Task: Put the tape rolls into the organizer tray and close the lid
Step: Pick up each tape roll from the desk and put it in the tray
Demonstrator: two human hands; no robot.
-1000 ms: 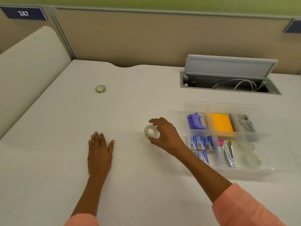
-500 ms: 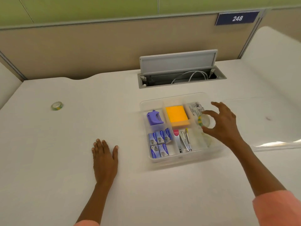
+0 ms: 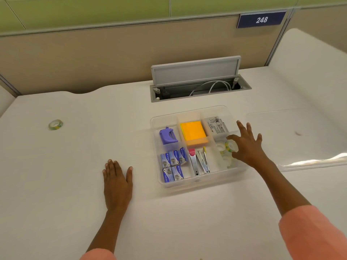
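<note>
A clear organizer tray (image 3: 197, 183) stands on the white desk, its lid off. Its front right compartment holds several clear tape rolls (image 3: 224, 150), some with yellow and green print. My right hand (image 3: 247, 145) hovers over that compartment with fingers spread, and nothing is in it. One more tape roll (image 3: 55, 124), clear with green and yellow print, lies far left on the desk. My left hand (image 3: 117, 182) rests flat on the desk left of the tray. The clear lid (image 3: 304, 139) lies flat to the right of the tray.
The tray also holds a purple dispenser (image 3: 167, 135), orange sticky notes (image 3: 193, 133), blue staple boxes (image 3: 173, 165), staplers (image 3: 200, 161) and a white box (image 3: 216, 125). Behind it an open cable hatch (image 3: 197, 85) sits in the desk. A partition wall runs along the back.
My right hand carried a tape roll from the desk to the tray, let it go into the front right compartment, and now stands open. My left hand stayed flat.
</note>
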